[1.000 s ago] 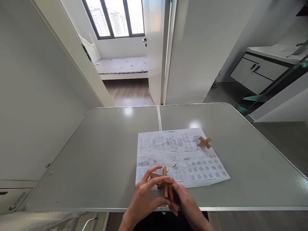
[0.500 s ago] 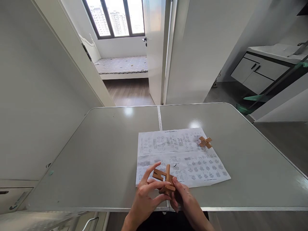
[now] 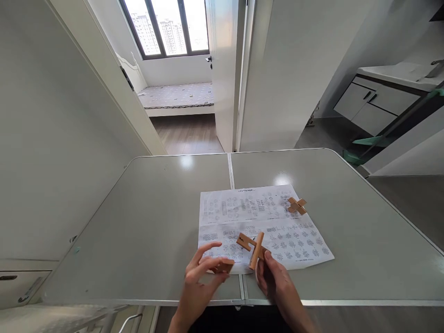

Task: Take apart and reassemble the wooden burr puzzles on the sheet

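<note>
My left hand [image 3: 198, 273] pinches a single small wooden puzzle piece [image 3: 223, 266] between thumb and fingertips, just above the near table edge. My right hand [image 3: 275, 280] grips two interlocked wooden puzzle pieces [image 3: 253, 246] that form a cross, held over the lower part of a printed instruction sheet [image 3: 260, 226]. The two hands are apart, with a gap between their pieces. Another assembled wooden cross [image 3: 296, 205] lies at the sheet's far right corner.
A grey folding table [image 3: 138, 231] with a centre seam carries the sheet. Beyond it an open door leads to a room with a window. A wall runs along the left; cabinets and a counter [image 3: 381, 97] stand at the right.
The wooden assembly held in both hands has come apart: my left hand drew one piece off to the left, my right hand moved the remaining crossed pieces right and forward.
</note>
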A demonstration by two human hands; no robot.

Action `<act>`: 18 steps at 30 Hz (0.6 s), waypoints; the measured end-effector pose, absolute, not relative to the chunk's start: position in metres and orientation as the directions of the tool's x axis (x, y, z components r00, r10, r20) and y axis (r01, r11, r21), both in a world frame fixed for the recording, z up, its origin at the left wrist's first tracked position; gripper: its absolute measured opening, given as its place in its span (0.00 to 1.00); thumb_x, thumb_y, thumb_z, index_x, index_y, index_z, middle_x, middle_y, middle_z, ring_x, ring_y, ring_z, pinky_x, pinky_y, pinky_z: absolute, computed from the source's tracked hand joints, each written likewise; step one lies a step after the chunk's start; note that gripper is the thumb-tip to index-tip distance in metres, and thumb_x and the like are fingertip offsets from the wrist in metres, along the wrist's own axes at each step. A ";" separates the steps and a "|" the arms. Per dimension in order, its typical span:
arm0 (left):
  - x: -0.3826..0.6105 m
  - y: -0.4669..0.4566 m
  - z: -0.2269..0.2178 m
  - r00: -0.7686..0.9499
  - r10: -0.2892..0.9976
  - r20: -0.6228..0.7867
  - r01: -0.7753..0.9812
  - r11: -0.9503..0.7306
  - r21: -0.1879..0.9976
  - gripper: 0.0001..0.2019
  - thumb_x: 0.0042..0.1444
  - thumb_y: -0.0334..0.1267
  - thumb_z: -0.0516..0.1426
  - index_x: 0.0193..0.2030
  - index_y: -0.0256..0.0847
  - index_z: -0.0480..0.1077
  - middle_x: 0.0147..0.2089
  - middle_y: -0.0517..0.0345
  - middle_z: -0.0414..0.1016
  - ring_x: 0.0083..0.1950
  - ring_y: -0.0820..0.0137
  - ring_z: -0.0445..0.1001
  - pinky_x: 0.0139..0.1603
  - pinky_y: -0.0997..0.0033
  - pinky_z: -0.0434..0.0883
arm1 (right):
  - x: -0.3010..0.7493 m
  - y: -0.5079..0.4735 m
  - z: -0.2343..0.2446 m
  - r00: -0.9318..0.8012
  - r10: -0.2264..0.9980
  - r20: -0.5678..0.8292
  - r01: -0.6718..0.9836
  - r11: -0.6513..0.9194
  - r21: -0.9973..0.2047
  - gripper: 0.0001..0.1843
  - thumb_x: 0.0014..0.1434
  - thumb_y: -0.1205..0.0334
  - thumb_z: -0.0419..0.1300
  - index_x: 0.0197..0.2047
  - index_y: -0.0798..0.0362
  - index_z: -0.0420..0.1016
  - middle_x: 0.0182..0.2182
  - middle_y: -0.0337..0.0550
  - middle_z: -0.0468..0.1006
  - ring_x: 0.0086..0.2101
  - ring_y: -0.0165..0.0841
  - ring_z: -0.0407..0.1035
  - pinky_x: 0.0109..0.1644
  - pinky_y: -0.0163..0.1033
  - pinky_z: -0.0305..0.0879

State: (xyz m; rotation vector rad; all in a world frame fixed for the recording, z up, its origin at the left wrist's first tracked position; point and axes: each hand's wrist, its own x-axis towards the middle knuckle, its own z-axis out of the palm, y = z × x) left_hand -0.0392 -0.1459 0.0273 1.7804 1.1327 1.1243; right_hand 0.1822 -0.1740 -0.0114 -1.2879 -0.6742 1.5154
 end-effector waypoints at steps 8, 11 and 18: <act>-0.066 -0.111 0.031 0.042 0.994 0.100 0.478 -0.108 0.872 0.12 0.66 0.43 0.62 0.54 0.48 0.81 0.40 0.58 0.86 0.32 0.69 0.81 0.37 0.68 0.84 | 0.194 -0.172 -0.021 0.027 0.959 -0.282 -0.240 -0.268 -0.933 0.36 0.69 0.27 0.52 0.24 0.49 0.68 0.18 0.37 0.68 0.22 0.32 0.60 0.30 0.39 0.58; -0.070 -0.091 0.024 0.006 0.998 0.067 0.517 -0.061 0.854 0.19 0.66 0.50 0.61 0.60 0.47 0.78 0.44 0.55 0.86 0.37 0.65 0.84 0.38 0.65 0.85 | 0.193 -0.174 -0.021 -0.011 0.962 -0.274 -0.156 -0.272 -0.950 0.36 0.69 0.27 0.50 0.25 0.49 0.68 0.17 0.37 0.67 0.22 0.33 0.58 0.30 0.39 0.56; -0.065 -0.039 0.010 0.145 0.971 0.191 0.693 -0.238 0.681 0.20 0.72 0.51 0.52 0.59 0.45 0.77 0.50 0.51 0.86 0.38 0.66 0.84 0.40 0.66 0.82 | 0.191 -0.172 -0.019 -0.037 0.958 -0.286 -0.143 -0.288 -0.947 0.37 0.67 0.24 0.50 0.26 0.49 0.69 0.17 0.37 0.67 0.22 0.33 0.58 0.29 0.40 0.56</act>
